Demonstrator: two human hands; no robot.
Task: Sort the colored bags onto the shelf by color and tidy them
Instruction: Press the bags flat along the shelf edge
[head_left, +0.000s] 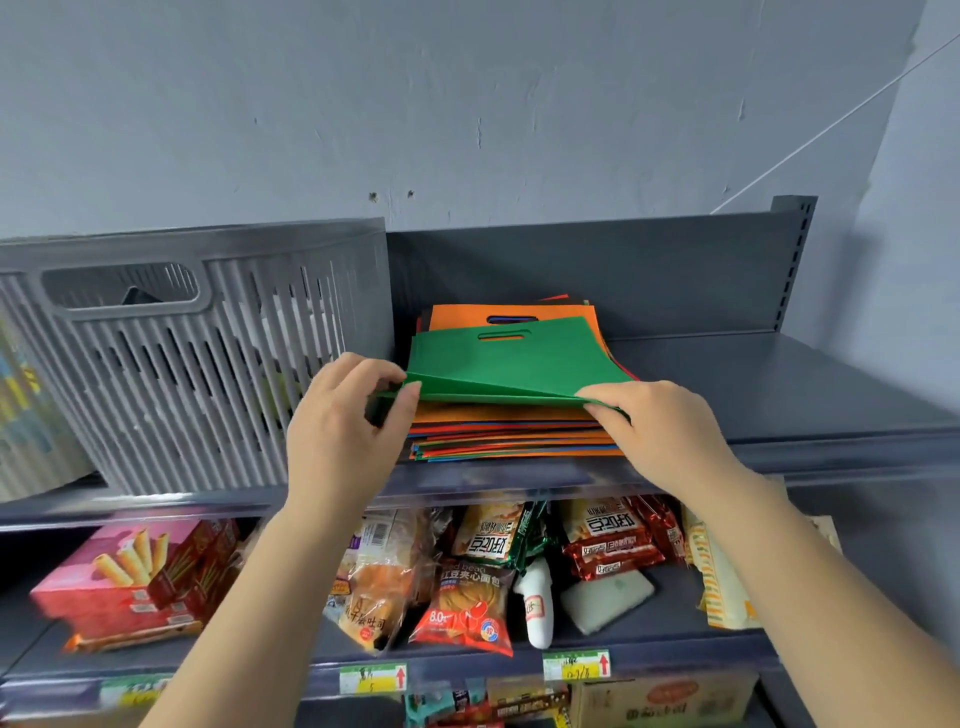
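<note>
Fingers of left hand (345, 415) and right hand (660, 431) pinching green bag (511, 358) atop stack (514, 436).

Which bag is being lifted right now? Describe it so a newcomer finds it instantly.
On the top shelf, right of the grey slatted basket, sits a mixed-colour stack of flat bags. The topmost one, the green bag, is pinched at its near corners by the left hand and right hand. Directly beneath it lies orange.

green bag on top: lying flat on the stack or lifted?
Lifted at the front. The green bag has its near edge raised off the stack, pinched by the left hand and right hand; its rear lies on the pile.
</note>
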